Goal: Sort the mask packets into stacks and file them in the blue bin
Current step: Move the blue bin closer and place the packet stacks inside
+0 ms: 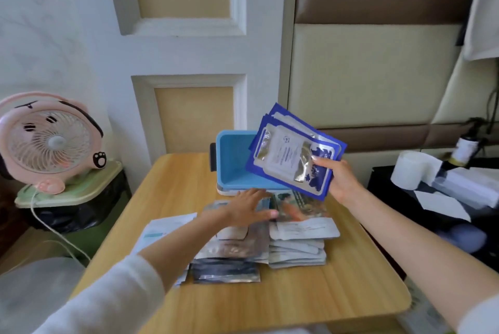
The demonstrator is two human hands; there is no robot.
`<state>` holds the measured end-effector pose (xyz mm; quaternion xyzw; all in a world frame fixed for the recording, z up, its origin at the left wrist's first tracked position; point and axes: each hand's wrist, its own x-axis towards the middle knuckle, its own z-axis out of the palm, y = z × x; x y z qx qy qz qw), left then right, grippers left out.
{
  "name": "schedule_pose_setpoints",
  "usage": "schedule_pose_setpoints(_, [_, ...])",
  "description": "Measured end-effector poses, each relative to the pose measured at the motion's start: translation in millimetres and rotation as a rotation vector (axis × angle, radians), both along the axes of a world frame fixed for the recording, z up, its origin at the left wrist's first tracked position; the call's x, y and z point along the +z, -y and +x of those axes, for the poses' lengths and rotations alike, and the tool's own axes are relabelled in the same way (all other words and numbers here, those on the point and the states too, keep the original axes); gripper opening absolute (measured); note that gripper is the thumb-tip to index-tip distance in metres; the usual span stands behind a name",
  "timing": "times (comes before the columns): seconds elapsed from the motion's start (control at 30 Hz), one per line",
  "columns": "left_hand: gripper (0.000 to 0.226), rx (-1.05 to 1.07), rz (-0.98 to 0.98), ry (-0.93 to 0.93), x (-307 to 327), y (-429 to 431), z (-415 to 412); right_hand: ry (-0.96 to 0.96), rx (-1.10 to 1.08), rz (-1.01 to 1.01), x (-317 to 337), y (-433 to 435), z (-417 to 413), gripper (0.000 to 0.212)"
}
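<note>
Your right hand (337,180) grips a fanned sheaf of blue-edged packets (291,153) by its lower corner, thumb on the front face, held tilted in the air over the near rim of the blue bin (229,161). The bin sits at the far edge of the bench (297,296), about midway along it. Your left hand (248,207) lies flat with fingers spread on the unsorted packets (232,247) in the middle of the bench, pressing and not gripping.

Expect these packets to be light, thin and floppy, with glossy foil faces that slide on one another. A corner pinch lets the sheaf splay, as it does now. Square the edges and take it across the middle of a long side before you lower it into the bin. The white packets (299,242) toward the right edge form a leaning stack that will likely slip if nudged.

The sheaf covers the right half of the bin, so you cannot tell what lies inside. Your left forearm hides part of the middle pile and of the pale packets (164,228) toward the left edge. The print is too blurred to read, so sort by colour.
</note>
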<state>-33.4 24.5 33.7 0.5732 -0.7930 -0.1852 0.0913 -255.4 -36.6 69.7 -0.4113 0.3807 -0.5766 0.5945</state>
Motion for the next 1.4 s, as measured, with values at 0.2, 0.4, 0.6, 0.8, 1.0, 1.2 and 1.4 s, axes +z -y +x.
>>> schedule_pose_setpoints(0.2, [0.079, 0.201, 0.104, 0.194, -16.9, 62.3, -22.4, -0.038, -0.083, -0.078, 13.6, 13.4, 6.1, 0.023])
schedule_pose_setpoints(0.4, [0.087, 0.122, 0.030, 0.033, -28.4, 57.7, -25.8, -0.140, -0.082, -0.061, 1.0, 25.2, 6.3, 0.017])
schedule_pose_setpoints(0.6, [0.094, -0.006, 0.132, 0.109, -24.7, 56.1, -26.9, -0.156, -0.106, -0.024, -12.5, 31.6, 15.5, 0.019])
schedule_pose_setpoints(0.8, [0.074, -0.166, 0.118, 0.003, -18.1, 35.6, -39.3, -0.230, -0.100, -0.029, -16.1, 40.7, 20.6, 0.016])
schedule_pose_setpoints(1.0, [0.030, 0.259, -0.255, -0.020, -7.2, 52.8, 25.3, -0.318, -0.125, 0.039, -36.8, 58.4, 1.3, 0.017])
schedule_pose_setpoints(1.2, [0.032, 0.103, -0.131, 0.272, -27.9, 74.1, 46.2, -0.300, -0.077, 0.110, -60.0, 69.3, -9.8, 0.031])
schedule_pose_setpoints(1.4, [0.065, 0.146, -0.028, -0.090, -19.2, 75.7, 36.8, -0.387, 0.008, 0.147, -67.4, 70.9, -6.0, 0.040])
